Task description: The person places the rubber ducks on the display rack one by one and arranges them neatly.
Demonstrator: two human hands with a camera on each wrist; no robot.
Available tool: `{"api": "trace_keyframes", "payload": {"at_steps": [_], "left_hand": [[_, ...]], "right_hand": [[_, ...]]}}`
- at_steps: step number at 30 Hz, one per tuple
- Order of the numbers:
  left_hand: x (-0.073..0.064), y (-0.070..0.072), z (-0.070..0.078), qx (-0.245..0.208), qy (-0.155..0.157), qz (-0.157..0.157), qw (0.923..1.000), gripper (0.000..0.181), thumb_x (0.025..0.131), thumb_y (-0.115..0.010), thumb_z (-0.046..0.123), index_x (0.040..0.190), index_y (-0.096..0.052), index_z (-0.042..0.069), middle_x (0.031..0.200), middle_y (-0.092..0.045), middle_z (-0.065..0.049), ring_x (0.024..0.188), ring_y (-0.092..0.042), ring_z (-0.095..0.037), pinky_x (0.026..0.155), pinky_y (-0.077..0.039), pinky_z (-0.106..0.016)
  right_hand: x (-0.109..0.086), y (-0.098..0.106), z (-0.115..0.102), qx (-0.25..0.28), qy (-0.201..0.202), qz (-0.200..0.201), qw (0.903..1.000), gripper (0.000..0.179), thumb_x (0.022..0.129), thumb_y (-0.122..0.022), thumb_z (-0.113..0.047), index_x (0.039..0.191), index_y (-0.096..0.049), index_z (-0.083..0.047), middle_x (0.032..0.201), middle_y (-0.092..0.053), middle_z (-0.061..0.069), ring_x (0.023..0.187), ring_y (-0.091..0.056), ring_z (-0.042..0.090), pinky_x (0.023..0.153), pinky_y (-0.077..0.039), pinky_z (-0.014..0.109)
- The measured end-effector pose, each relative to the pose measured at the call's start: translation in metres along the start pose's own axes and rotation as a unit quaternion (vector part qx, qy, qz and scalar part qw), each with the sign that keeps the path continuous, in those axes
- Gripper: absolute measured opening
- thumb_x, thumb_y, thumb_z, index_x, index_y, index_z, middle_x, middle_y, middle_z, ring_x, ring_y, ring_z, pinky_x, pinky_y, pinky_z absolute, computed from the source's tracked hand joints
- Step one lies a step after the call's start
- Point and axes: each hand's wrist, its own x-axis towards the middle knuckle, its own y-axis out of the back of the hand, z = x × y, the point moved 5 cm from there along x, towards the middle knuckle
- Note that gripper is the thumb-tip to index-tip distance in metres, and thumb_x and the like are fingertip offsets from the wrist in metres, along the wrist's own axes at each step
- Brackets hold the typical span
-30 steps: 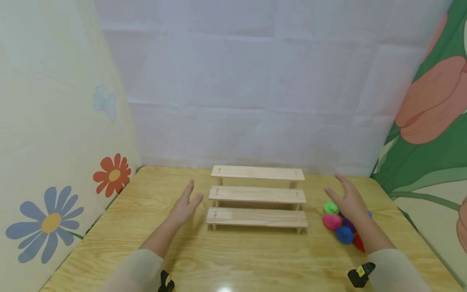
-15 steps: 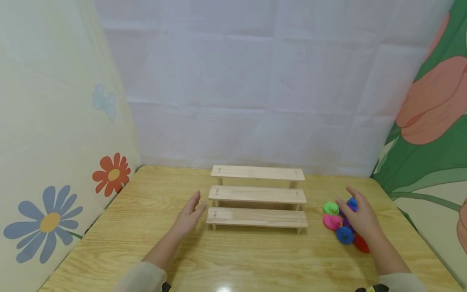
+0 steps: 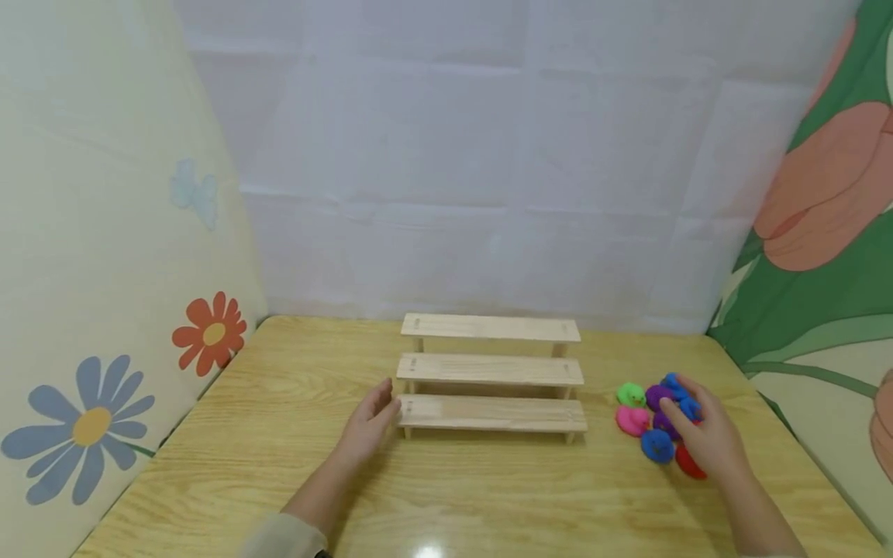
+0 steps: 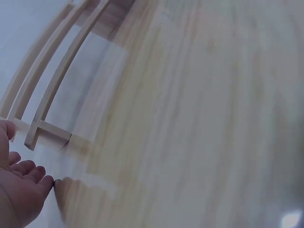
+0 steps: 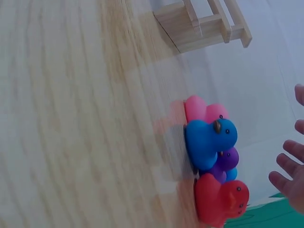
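My left hand point(image 3: 366, 426) is at the left end of a three-step wooden shelf point(image 3: 491, 413), its thumb overlapping the lowest board in the head view. Its fingers are relaxed around nothing in the left wrist view. Above a cluster of small rubber ducks on the right, my right hand point(image 3: 711, 438) hovers with fingers spread and nothing held. The cluster has a green duck point(image 3: 631, 394), a pink duck point(image 3: 632, 421), a blue duck point(image 5: 206, 142), a red duck point(image 5: 218, 199) and purple ones point(image 3: 659, 397). My right hand partly covers the ducks at the far right.
All stands on a wood-grain table point(image 3: 481, 496). A white cloth point(image 3: 432, 155) hangs behind it. Flower-printed cloth panels close off the left side point(image 3: 91, 232) and the right side point(image 3: 837, 310).
My right hand has drawn back toward me and slightly right, lowering over the ducks and uncovering more of them. My left hand has moved right and nearer to the shelf's lowest board.
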Motion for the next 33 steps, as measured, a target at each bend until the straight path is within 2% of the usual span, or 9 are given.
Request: {"api": "trace_keyframes", "payload": {"at_steps": [17, 18, 19, 21, 23, 24, 26, 30, 33], "left_hand": [[0.000, -0.010, -0.008, -0.004, -0.007, 0.014, 0.9999, 0.053, 0.102, -0.047, 0.010, 0.147, -0.029, -0.012, 0.153, -0.033, -0.029, 0.144, -0.031, -0.039, 0.121, -0.026, -0.050], [0.000, -0.011, -0.009, -0.001, -0.008, 0.016, 0.9998, 0.053, 0.102, -0.047, 0.010, 0.147, -0.030, -0.012, 0.153, -0.034, -0.029, 0.144, -0.031, -0.039, 0.121, -0.026, -0.050], [-0.001, -0.011, -0.009, 0.000, -0.007, 0.018, 0.9998, 0.053, 0.102, -0.047, 0.010, 0.147, -0.030, -0.011, 0.153, -0.034, -0.028, 0.144, -0.031, -0.038, 0.121, -0.026, -0.050], [-0.001, -0.011, -0.010, 0.002, -0.006, 0.022, 0.9997, 0.053, 0.102, -0.048, 0.012, 0.148, -0.031, -0.010, 0.153, -0.034, -0.027, 0.144, -0.031, -0.038, 0.121, -0.026, -0.050], [-0.002, -0.011, -0.011, 0.005, -0.007, 0.026, 0.9996, 0.053, 0.102, -0.048, 0.011, 0.148, -0.031, -0.010, 0.153, -0.035, -0.027, 0.144, -0.031, -0.038, 0.121, -0.026, -0.050], [-0.002, -0.011, -0.012, 0.005, -0.008, 0.027, 0.9996, 0.053, 0.102, -0.048, 0.011, 0.148, -0.031, -0.010, 0.153, -0.034, -0.027, 0.145, -0.031, -0.038, 0.121, -0.026, -0.051], [-0.003, -0.011, -0.013, 0.004, -0.006, 0.029, 0.9995, 0.053, 0.102, -0.049, 0.012, 0.148, -0.032, -0.009, 0.153, -0.034, -0.026, 0.145, -0.031, -0.038, 0.121, -0.026, -0.050], [-0.002, -0.012, -0.014, 0.004, -0.009, 0.029, 0.9995, 0.053, 0.102, -0.049, 0.012, 0.148, -0.032, -0.009, 0.154, -0.034, -0.026, 0.145, -0.030, -0.037, 0.121, -0.025, -0.050], [-0.002, -0.011, -0.015, 0.008, -0.008, 0.034, 0.9994, 0.053, 0.102, -0.049, 0.012, 0.148, -0.032, -0.008, 0.154, -0.034, -0.025, 0.145, -0.030, -0.036, 0.121, -0.026, -0.048]], "right_hand": [[-0.024, 0.008, 0.036, 0.030, -0.016, 0.041, 0.9986, 0.065, 0.102, -0.050, -0.040, 0.144, -0.037, 0.008, 0.147, -0.035, 0.035, 0.134, -0.032, 0.052, 0.106, -0.033, 0.069], [-0.025, 0.008, 0.038, 0.025, -0.017, 0.045, 0.9985, 0.064, 0.101, -0.050, -0.039, 0.143, -0.039, 0.007, 0.146, -0.038, 0.035, 0.132, -0.036, 0.049, 0.109, -0.038, 0.061], [-0.026, 0.008, 0.040, 0.022, -0.018, 0.049, 0.9984, 0.062, 0.101, -0.051, -0.039, 0.142, -0.041, 0.007, 0.145, -0.040, 0.033, 0.130, -0.039, 0.046, 0.109, -0.044, 0.049], [-0.029, 0.009, 0.044, 0.017, -0.021, 0.055, 0.9981, 0.061, 0.100, -0.054, -0.039, 0.140, -0.044, 0.006, 0.142, -0.045, 0.031, 0.120, -0.050, 0.022, 0.098, -0.048, 0.022], [-0.032, 0.009, 0.048, 0.018, -0.027, 0.055, 0.9979, 0.060, 0.098, -0.057, -0.039, 0.138, -0.047, 0.005, 0.139, -0.049, 0.028, 0.105, -0.049, -0.004, 0.080, -0.041, 0.005], [-0.033, 0.009, 0.050, 0.017, -0.032, 0.056, 0.9978, 0.060, 0.098, -0.058, -0.040, 0.137, -0.049, 0.004, 0.135, -0.055, 0.023, 0.097, -0.044, -0.015, 0.072, -0.035, 0.001], [-0.036, 0.009, 0.055, 0.024, -0.043, 0.055, 0.9973, 0.060, 0.095, -0.062, -0.040, 0.135, -0.051, 0.004, 0.126, -0.062, 0.016, 0.086, -0.033, -0.028, 0.069, -0.036, -0.001], [-0.040, 0.007, 0.062, 0.029, -0.063, 0.046, 0.9965, 0.063, 0.093, -0.065, -0.042, 0.135, -0.052, 0.004, 0.123, -0.065, 0.016, 0.081, -0.034, -0.031, 0.068, -0.040, 0.001], [-0.039, 0.005, 0.064, 0.033, -0.073, 0.031, 0.9963, 0.068, 0.092, -0.066, -0.045, 0.137, -0.051, 0.004, 0.134, -0.057, 0.028, 0.081, -0.033, -0.031, 0.069, -0.041, 0.001]]}}
